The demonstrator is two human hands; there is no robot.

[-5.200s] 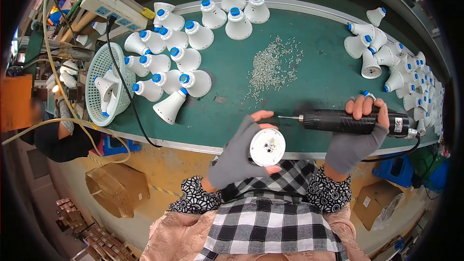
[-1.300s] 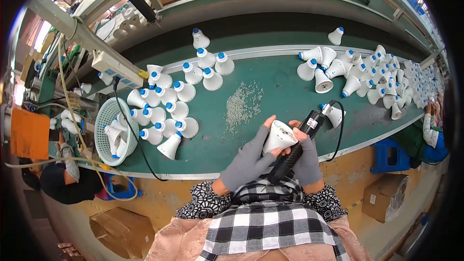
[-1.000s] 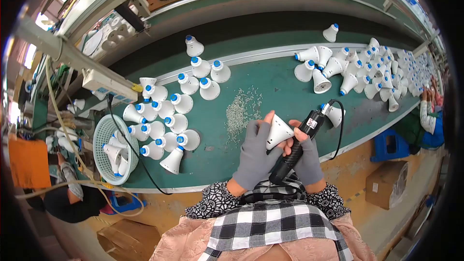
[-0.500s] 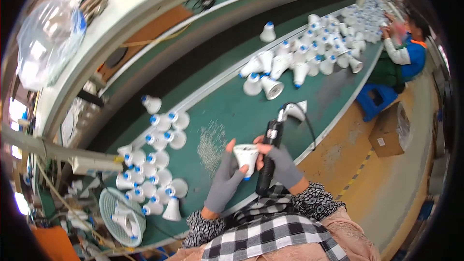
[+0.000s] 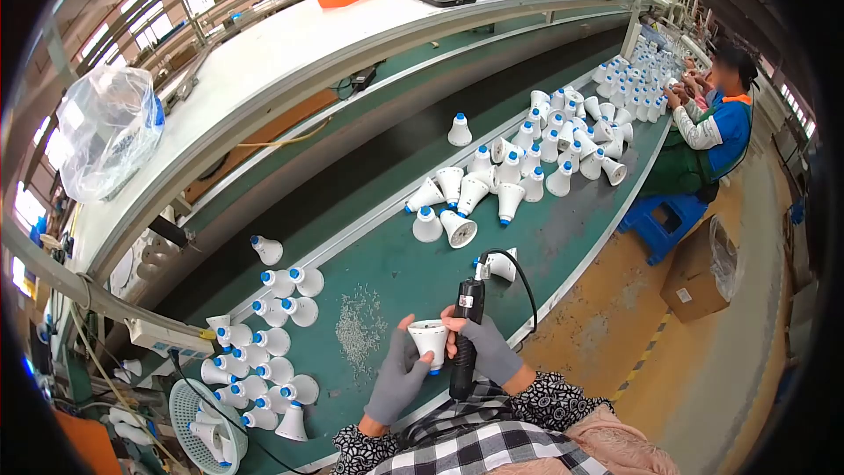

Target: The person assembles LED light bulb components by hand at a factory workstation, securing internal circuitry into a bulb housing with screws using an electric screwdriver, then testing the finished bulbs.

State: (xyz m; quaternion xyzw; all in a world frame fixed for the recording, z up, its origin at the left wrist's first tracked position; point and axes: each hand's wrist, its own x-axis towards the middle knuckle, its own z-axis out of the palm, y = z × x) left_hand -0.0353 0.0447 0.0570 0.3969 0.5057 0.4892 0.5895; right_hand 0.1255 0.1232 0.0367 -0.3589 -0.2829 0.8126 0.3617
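A white cone-shaped lamp housing (image 5: pixel 428 340) with a blue tip is held upright in front of me, its wide end up. My left hand (image 5: pixel 401 378), in a grey fingerless glove, is closed around its left side and lower part. My right hand (image 5: pixel 492 350), gloved alike, has fingertips at the right edge of the rim. A black electric screwdriver (image 5: pixel 464 356) stands within the right hand's grip, bit end away from me, with a cable at its top. Some right fingers are hidden. Beyond the tool a white housing (image 5: pixel 501 265) lies on its side.
Small screws (image 5: pixel 359 330) lie scattered on the green bench (image 5: pixel 396 255). Housings (image 5: pixel 272 343) stand in a group at left, beside a basket (image 5: pixel 178 405). A larger pile (image 5: pixel 527 163) lies farther off. A co-worker (image 5: pixel 723 127) sits at far right near a blue stool (image 5: pixel 658 222).
My view has tilted up, showing more of the white shelf and the room beyond. Both hands still hold the housing and screwdriver in nearly the same pose.
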